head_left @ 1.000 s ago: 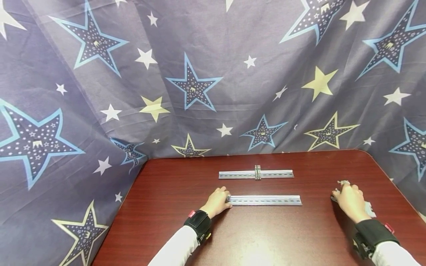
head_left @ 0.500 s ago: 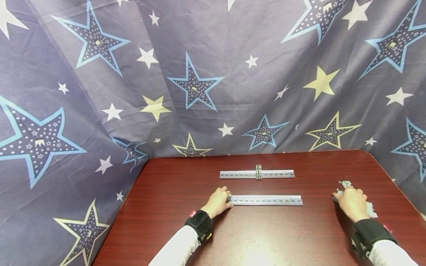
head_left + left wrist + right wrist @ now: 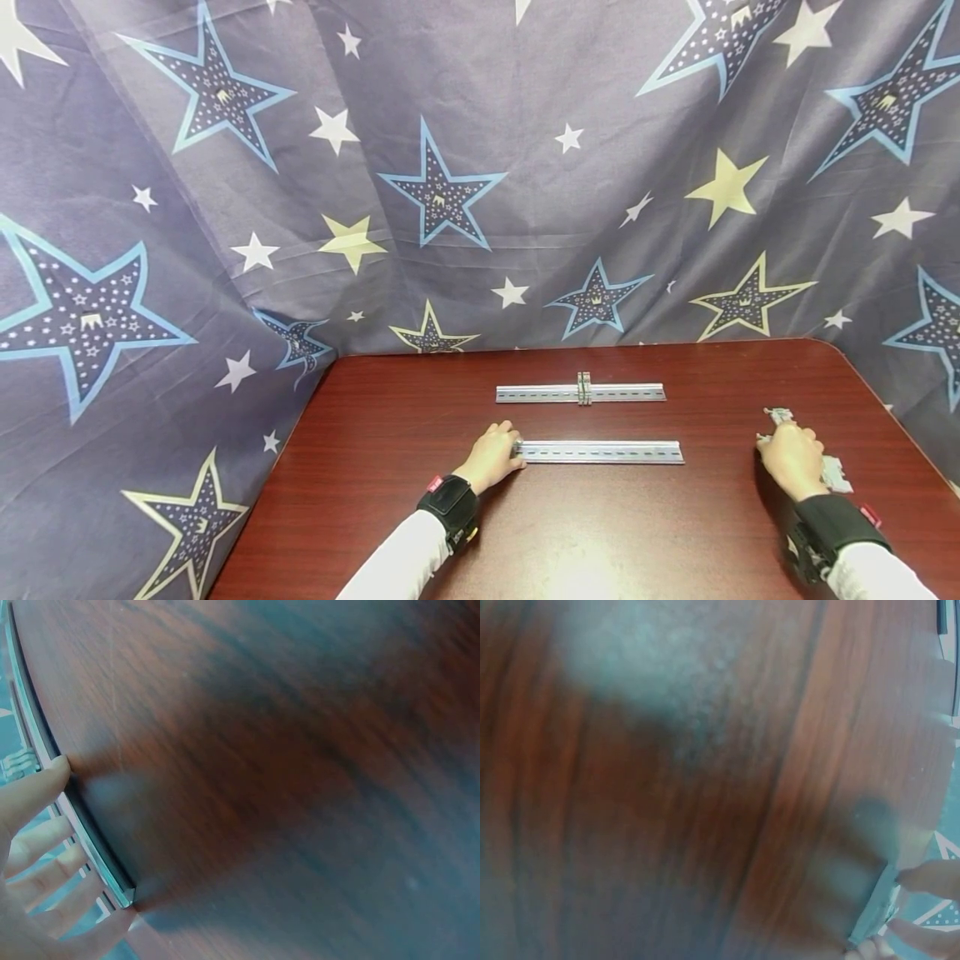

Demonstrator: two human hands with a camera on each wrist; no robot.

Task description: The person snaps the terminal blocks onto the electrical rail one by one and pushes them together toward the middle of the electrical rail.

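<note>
My left hand (image 3: 491, 457) grips the left end of the nearer slotted metal DIN rail (image 3: 600, 452), which lies across the table. In the left wrist view, the thumb (image 3: 56, 772) is on the near edge of the rail (image 3: 101, 844) and the fingers spread along its far side. Over at the right, my right hand (image 3: 793, 458) is down among grey terminal blocks (image 3: 834, 475), some of them hidden beneath it. The right wrist view has a flat grey terminal block (image 3: 874, 907) between thumb and fingers.
Behind the nearer rail lies a second DIN rail (image 3: 626, 392), with narrow terminal blocks (image 3: 583, 388) clipped near its middle. The reddish-brown table (image 3: 405, 392) ends at a star-patterned cloth (image 3: 465, 275) behind and at the sides.
My right hand has shifted slightly at the pile, and less grey shows at its left side. My left hand stays on the rail's end.
</note>
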